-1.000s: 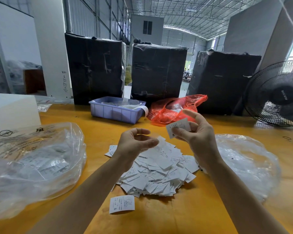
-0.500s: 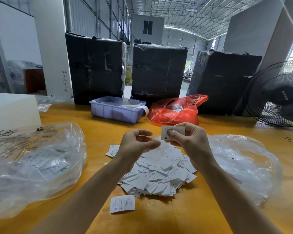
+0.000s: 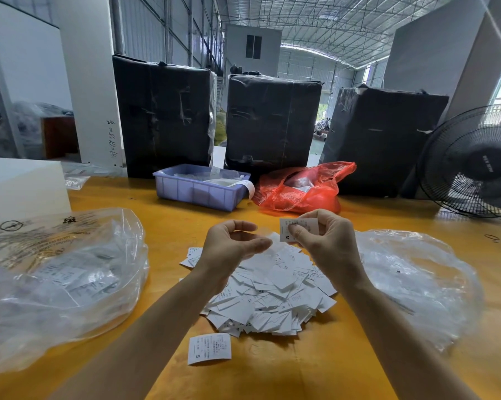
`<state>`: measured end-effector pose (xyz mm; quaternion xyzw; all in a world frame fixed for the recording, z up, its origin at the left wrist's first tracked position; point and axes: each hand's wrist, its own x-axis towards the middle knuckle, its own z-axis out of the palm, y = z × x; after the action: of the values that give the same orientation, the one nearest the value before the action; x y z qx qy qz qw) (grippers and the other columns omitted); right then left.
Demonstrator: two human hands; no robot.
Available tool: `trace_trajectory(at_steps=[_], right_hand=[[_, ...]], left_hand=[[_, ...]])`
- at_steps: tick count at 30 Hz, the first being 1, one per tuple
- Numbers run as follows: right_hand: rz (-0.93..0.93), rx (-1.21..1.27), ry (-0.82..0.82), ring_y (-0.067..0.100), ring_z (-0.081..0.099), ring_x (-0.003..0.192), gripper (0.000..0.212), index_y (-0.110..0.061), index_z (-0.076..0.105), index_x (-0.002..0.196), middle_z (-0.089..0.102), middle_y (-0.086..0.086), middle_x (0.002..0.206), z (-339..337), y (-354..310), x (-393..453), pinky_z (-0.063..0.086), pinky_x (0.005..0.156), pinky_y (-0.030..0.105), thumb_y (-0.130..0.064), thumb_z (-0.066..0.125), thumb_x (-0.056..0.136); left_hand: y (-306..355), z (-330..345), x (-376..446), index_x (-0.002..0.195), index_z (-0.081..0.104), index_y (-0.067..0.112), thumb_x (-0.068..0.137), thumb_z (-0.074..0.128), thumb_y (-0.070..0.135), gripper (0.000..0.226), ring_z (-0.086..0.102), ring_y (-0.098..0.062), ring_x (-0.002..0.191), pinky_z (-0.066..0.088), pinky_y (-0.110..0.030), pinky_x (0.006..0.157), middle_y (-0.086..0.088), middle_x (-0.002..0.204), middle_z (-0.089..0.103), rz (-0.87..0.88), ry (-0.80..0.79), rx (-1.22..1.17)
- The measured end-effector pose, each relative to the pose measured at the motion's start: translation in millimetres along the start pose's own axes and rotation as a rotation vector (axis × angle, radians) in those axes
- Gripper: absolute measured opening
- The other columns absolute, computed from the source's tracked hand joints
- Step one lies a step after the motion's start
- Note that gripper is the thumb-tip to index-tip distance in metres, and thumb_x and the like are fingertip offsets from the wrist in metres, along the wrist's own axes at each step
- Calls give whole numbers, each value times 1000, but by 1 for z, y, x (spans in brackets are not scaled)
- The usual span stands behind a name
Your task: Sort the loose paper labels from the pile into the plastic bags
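Right hand (image 3: 327, 243) dropped nearer left, pinching one label (image 3: 298, 230), left hand (image 3: 232, 249) curled, empty, two clear bags (image 3: 56, 284).

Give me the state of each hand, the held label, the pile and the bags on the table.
Right hand: pinches a label, raised above the pile.
Label: held upright, printed M showing.
Left hand: fingers curled, holds nothing I can see.
Pile: loose heap on the table.
Stray label: flat, apart from the pile, marked S.
Left bag: holds labels.
Right bag: crumpled, contents unclear.
Red bag: slumped, part open.
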<state>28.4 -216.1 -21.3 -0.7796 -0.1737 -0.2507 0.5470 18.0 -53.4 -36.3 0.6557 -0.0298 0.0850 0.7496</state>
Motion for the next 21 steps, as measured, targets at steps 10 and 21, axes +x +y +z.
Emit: trace_trajectory(at_steps=[10, 21], right_hand=[[-11, -19, -1, 17, 64, 65, 21, -22, 59, 72, 63, -1, 71, 1, -1, -1, 57, 56, 29, -8, 72, 80], [-8, 33, -3, 4, 67, 70, 19, -21, 60, 74, 63, -4, 73, 0, 0, 1, 57, 56, 20, -8, 72, 80]], left_hand=[[-1, 0, -1, 91, 60, 10, 64, 80, 2, 34, 66, -14, 68, 51, -30, 75, -4, 75, 70, -14, -12, 6], [-1, -1, 0, 92, 60, 10, 64, 80, 3, 35, 66, -14, 68, 51, -27, 71, -5, 77, 70, -17, -6, 8]])
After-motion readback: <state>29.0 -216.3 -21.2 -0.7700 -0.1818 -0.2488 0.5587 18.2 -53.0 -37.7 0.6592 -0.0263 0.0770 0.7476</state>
